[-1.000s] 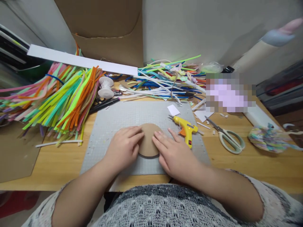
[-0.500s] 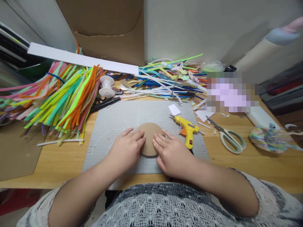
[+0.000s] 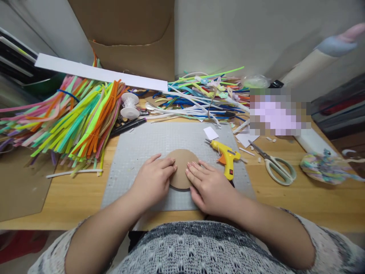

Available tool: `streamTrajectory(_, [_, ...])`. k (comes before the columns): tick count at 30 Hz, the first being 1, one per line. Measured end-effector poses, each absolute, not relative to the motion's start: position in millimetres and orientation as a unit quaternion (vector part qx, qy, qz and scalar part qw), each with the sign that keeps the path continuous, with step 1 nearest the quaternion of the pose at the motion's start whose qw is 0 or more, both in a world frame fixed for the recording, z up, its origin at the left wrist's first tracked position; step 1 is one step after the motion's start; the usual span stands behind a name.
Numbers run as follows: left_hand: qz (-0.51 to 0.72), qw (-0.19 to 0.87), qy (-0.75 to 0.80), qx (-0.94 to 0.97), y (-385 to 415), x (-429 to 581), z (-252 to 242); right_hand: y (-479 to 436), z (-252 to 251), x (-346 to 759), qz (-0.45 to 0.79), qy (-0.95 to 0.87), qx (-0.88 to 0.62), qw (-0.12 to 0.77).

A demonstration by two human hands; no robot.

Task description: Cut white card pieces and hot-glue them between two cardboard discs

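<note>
A round brown cardboard disc (image 3: 181, 171) lies flat on the grey cutting mat (image 3: 134, 152). My left hand (image 3: 155, 177) rests on the disc's left side, fingers laid out over its edge. On the right side, my right hand (image 3: 209, 184) lies with its fingers flat on the cardboard. Between the two hands the middle of the disc shows. Just right of my right hand is a yellow glue gun (image 3: 228, 156) on the mat, its nozzle pointing to the upper left.
Scissors (image 3: 278, 167) lie open on the wooden table (image 3: 273, 201) at right. Bundled coloured pipe cleaners (image 3: 82, 121) fill the left; loose ones (image 3: 196, 95) spread behind the mat. A white spool (image 3: 130, 105) stands between. Cardboard (image 3: 25, 182) lies at far left.
Both hands stay on the disc and hardly move. The whole view has shifted slightly.
</note>
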State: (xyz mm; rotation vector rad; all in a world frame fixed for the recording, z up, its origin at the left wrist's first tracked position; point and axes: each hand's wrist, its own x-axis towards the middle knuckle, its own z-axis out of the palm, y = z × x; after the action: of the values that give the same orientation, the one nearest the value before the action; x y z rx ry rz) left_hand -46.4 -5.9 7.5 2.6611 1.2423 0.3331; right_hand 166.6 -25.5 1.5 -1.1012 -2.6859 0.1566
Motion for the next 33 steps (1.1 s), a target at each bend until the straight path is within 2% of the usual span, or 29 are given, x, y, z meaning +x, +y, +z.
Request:
streamTrajectory(5, [0.155,0.157,0.45,0.865,-0.6,-47.6,5.7,-15.3,-6.6,178.0,0.155,-0.874,-0.381,0.258])
streamTrajectory(9, [0.182,0.187,0.485,0.835,-2.5,-46.7,5.0,-10.2,-10.9,180.6,0.327,-0.748,-0.443,0.371])
streamTrajectory(13, [0.146,0.197,0.499,0.831,-7.1,-43.3,-0.6,-6.2,-15.8,176.0,0.536,-0.555,-0.482,0.415])
streamTrajectory(15, [0.122,0.203,0.49,0.839,-7.6,-41.8,-4.4,-4.1,-16.8,173.4,0.586,-0.485,-0.492,0.422])
streamTrajectory(20, [0.107,0.204,0.458,0.859,-4.5,-40.7,-9.6,-0.9,-16.2,171.1,0.601,-0.427,-0.497,0.458])
streamTrajectory(27, [0.124,0.212,0.452,0.857,0.8,-41.7,-5.6,1.3,-20.4,172.4,0.588,-0.463,-0.49,0.446])
streamTrajectory(30, [0.151,0.277,0.446,0.838,4.0,-44.6,-1.3,1.3,-17.7,171.1,0.602,-0.443,-0.485,0.454])
streamTrajectory(33, [0.187,0.398,0.42,0.794,6.6,-48.8,5.5,-0.9,-11.8,171.1,0.61,-0.463,-0.475,0.434])
